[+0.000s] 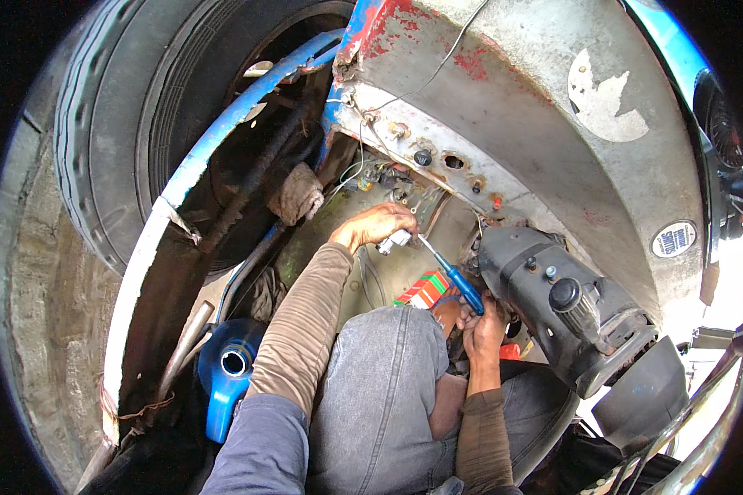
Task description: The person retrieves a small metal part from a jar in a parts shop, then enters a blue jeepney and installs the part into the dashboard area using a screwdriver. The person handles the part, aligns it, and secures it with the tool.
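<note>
My left hand [378,225] is closed on a small white part [395,240], whose exact kind is partly hidden by my fingers. My right hand [483,330] grips a screwdriver with a blue handle [462,287]. Its metal shaft slants up and left, and the tip ends close beside the white part; whether it touches I cannot tell. Behind my left hand, loose wires [370,175] hang from under the worn dashboard panel [470,175]. A red, green and white box [423,289] lies below the screwdriver, just past my knee.
At right stands a black steering column cover [545,289] with knobs. A blue plastic jug [223,375] with an uncapped mouth sits left of my forearm. A blue and white door frame [153,247] curves along the left, with a large tyre [132,124] beyond. A rag [297,194] hangs near it.
</note>
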`<action>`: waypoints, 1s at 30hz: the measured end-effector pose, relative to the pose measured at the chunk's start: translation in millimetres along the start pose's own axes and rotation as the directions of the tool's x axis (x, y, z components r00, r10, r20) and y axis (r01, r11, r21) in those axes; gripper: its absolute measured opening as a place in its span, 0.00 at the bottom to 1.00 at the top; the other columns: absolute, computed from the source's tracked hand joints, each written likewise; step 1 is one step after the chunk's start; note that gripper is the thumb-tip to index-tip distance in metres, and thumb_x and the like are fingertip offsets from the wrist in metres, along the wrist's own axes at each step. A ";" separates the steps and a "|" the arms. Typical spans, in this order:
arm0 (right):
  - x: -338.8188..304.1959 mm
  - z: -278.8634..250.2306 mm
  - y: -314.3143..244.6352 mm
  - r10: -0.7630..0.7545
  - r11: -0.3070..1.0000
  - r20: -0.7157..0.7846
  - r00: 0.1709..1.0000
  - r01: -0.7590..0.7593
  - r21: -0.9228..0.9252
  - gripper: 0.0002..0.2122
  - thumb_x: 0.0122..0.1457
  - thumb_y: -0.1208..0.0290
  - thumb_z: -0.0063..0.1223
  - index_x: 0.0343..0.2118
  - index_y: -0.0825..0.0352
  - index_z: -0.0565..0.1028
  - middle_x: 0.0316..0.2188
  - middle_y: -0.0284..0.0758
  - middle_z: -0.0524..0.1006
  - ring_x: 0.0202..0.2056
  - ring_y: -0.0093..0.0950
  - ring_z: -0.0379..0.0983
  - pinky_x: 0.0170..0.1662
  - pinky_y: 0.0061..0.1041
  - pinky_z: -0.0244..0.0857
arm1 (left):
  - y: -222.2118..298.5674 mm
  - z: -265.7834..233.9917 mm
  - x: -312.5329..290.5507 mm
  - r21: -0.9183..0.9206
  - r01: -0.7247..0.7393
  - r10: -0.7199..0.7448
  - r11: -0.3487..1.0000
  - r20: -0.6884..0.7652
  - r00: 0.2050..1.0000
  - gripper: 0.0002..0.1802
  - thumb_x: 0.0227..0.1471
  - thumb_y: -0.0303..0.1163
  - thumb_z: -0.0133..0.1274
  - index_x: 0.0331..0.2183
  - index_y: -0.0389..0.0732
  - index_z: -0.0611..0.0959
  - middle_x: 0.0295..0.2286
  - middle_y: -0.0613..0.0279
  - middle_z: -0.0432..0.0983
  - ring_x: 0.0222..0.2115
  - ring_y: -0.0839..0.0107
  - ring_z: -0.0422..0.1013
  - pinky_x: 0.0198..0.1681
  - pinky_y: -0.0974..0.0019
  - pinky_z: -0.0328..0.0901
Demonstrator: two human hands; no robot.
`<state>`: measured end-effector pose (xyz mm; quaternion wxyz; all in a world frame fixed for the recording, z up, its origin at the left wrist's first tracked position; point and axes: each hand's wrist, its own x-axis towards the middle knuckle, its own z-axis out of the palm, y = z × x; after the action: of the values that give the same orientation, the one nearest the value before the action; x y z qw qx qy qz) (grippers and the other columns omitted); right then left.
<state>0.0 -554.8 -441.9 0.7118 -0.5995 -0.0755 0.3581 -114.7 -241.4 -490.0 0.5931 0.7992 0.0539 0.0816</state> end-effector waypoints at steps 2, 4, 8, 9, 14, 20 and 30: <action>2.9 -1.3 -0.1 0.015 0.995 -0.046 0.999 -0.020 -0.101 0.11 0.68 0.67 0.49 0.45 0.70 0.72 0.32 0.39 0.77 0.30 0.28 0.75 0.28 0.29 0.69 | -3.3 -1.4 0.0 0.055 -0.020 0.020 0.998 0.005 1.000 0.22 0.61 0.43 0.47 0.43 0.36 0.84 0.40 0.53 0.81 0.44 0.58 0.74 0.52 0.60 0.66; 5.6 -0.2 0.4 0.012 0.997 -0.032 0.999 -0.009 0.074 0.11 0.68 0.68 0.50 0.45 0.70 0.72 0.32 0.39 0.77 0.30 0.29 0.75 0.29 0.29 0.69 | -7.3 1.6 -0.8 0.030 0.061 -0.060 0.998 -0.028 0.998 0.22 0.62 0.41 0.42 0.43 0.35 0.84 0.40 0.50 0.80 0.45 0.55 0.73 0.52 0.58 0.65; 4.9 7.4 0.6 -0.128 0.992 0.051 0.991 0.126 0.032 0.10 0.67 0.70 0.50 0.45 0.71 0.71 0.33 0.40 0.77 0.31 0.31 0.75 0.32 0.31 0.70 | -19.3 12.3 1.3 -0.079 0.152 -0.163 0.985 -0.150 0.975 0.22 0.62 0.42 0.42 0.41 0.34 0.83 0.41 0.50 0.80 0.45 0.55 0.72 0.53 0.57 0.64; 3.7 9.5 -0.3 -0.209 0.977 0.083 0.974 0.212 -0.033 0.10 0.66 0.72 0.51 0.46 0.72 0.71 0.33 0.40 0.77 0.28 0.31 0.75 0.29 0.30 0.70 | -22.9 13.7 2.7 -0.038 0.082 -0.087 0.996 -0.190 0.978 0.23 0.63 0.43 0.42 0.42 0.34 0.82 0.41 0.50 0.80 0.45 0.55 0.72 0.53 0.57 0.64; -2.1 17.2 -5.3 -0.152 0.961 0.053 0.987 0.160 -0.223 0.12 0.68 0.67 0.50 0.45 0.71 0.72 0.31 0.41 0.78 0.20 0.28 0.72 0.21 0.27 0.67 | -33.9 7.9 10.0 -0.044 0.022 -0.027 0.999 -0.105 0.994 0.23 0.62 0.44 0.43 0.43 0.34 0.82 0.41 0.53 0.80 0.44 0.59 0.72 0.52 0.60 0.63; -1.1 29.8 2.6 -0.078 0.991 0.027 0.997 0.080 -0.103 0.14 0.68 0.65 0.51 0.48 0.73 0.73 0.32 0.42 0.79 0.20 0.28 0.73 0.24 0.26 0.70 | -22.2 4.1 7.5 -0.232 0.244 -0.283 0.942 -0.154 0.947 0.21 0.60 0.44 0.45 0.36 0.36 0.83 0.36 0.56 0.81 0.40 0.64 0.72 0.49 0.61 0.63; -15.2 42.9 -11.1 0.090 0.995 -0.142 0.986 -0.095 -0.029 0.18 0.70 0.62 0.48 0.52 0.73 0.72 0.27 0.37 0.77 0.19 0.25 0.71 0.19 0.25 0.66 | -24.6 7.1 17.0 -0.151 0.145 -0.167 0.978 -0.144 0.975 0.23 0.62 0.45 0.47 0.38 0.32 0.82 0.37 0.49 0.80 0.40 0.56 0.73 0.48 0.58 0.65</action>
<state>-29.5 -529.9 -415.3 0.6873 -0.6386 -0.0035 0.3461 -96.3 -237.7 -514.4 0.6461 0.7401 0.1571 0.1007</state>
